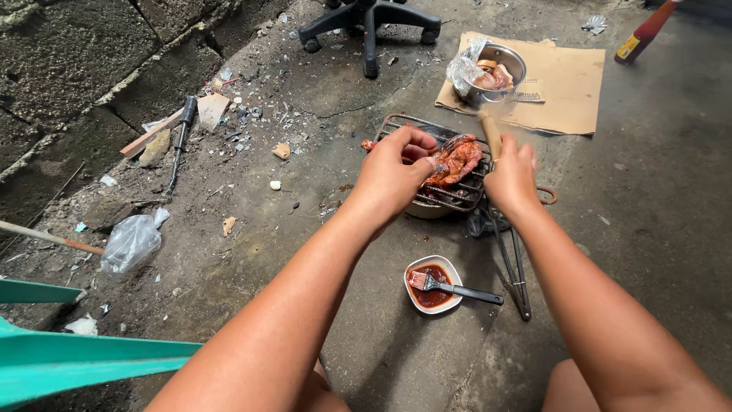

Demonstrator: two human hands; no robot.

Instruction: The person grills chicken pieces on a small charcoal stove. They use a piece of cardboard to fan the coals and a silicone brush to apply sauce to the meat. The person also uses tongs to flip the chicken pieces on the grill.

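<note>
Nearest the camera, a teal plastic edge point(69, 358) juts in at the lower left, and the person's two bare forearms reach forward over a cracked concrete floor point(648, 214). Between the arms sits a small white dish point(433, 284) of dark red sauce, with a black-handled basting brush point(456, 288) lying across it, bristles in the sauce. Just to its right a pair of long metal tongs point(512, 263) lies on the floor, running up toward the grill and partly under the right wrist. Off to the left lie a crumpled clear plastic bag point(131, 241) and scattered rubble.

Farther on, a wire grill rack point(457, 194) rests on a small round stove, mostly hidden beneath it. The reddish glazed meat point(457, 159) lies on the rack, between the two hands. The left hand point(393, 172) is curled, its fingertips pinched together at the near edge of the meat; whether they grip it or only touch it cannot be told. The right hand point(512, 172) is closed around a pale wooden handle point(491, 133) that stands up from the fist, blurred; its working end is out of sight.

Beyond the grill, a sheet of cardboard point(568, 84) bears a metal bowl point(496, 72) holding more meat and a plastic wrapper. At the far edge stand a black office chair base point(370, 23) and, to the right, a red bottle point(644, 30) lying tilted.
</note>
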